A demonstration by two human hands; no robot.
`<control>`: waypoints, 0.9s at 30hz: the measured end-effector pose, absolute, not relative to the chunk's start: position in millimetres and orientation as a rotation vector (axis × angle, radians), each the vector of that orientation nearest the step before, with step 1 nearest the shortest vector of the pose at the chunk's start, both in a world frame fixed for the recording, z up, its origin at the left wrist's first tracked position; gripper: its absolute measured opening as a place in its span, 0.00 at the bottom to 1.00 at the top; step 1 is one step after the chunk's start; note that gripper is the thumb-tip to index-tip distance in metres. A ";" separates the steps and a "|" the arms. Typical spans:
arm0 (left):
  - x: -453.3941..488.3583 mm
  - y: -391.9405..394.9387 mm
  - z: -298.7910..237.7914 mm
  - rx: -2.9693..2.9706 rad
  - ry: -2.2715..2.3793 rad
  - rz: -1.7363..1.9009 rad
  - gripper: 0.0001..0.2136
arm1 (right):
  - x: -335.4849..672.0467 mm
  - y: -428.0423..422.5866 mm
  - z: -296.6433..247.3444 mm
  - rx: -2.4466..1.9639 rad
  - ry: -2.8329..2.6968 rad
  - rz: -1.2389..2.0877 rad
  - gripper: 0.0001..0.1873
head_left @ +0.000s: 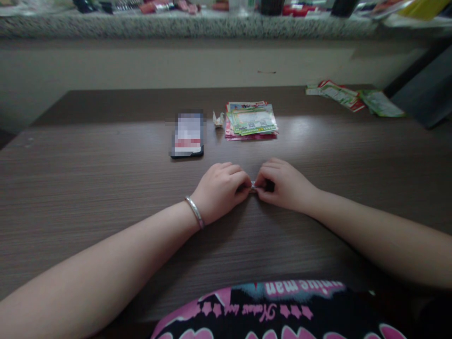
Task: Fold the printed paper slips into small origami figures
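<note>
My left hand (221, 190) and my right hand (284, 186) rest on the brown wooden table (88, 179), fingertips meeting at the middle. Both are curled and pinch a small folded piece of paper (253, 187) between them; only a sliver of it shows. A silver bangle (195, 212) sits on my left wrist. Beyond the hands lies a stack of colourful paper squares (251, 120), and a tiny folded paper figure (219, 119) stands just left of it.
A dark phone (188, 135) lies face up to the left of the stack. More printed leaflets (348, 96) are scattered at the table's far right, near a dark slanted object (423, 92). A speckled stone ledge (176, 26) with clutter runs behind.
</note>
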State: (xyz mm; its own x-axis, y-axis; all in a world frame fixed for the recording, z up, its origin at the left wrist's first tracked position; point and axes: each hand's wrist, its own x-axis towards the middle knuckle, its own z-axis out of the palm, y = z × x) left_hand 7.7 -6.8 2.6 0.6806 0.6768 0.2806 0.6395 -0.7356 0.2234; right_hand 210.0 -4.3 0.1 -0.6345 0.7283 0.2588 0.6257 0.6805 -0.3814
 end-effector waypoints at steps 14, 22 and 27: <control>8.2 -6.8 3.4 2.838 1.073 0.483 0.04 | 209.7 -5.2 1.1 -0.997 -2.543 0.303 0.04; 1.4 -4.1 1.3 2.770 1.082 0.479 0.08 | 216.9 -1.6 -1.3 -1.012 -2.478 0.433 0.03; -0.8 -2.7 1.2 2.625 1.110 0.466 0.08 | 220.1 -3.2 -2.5 -0.858 -2.477 0.445 0.08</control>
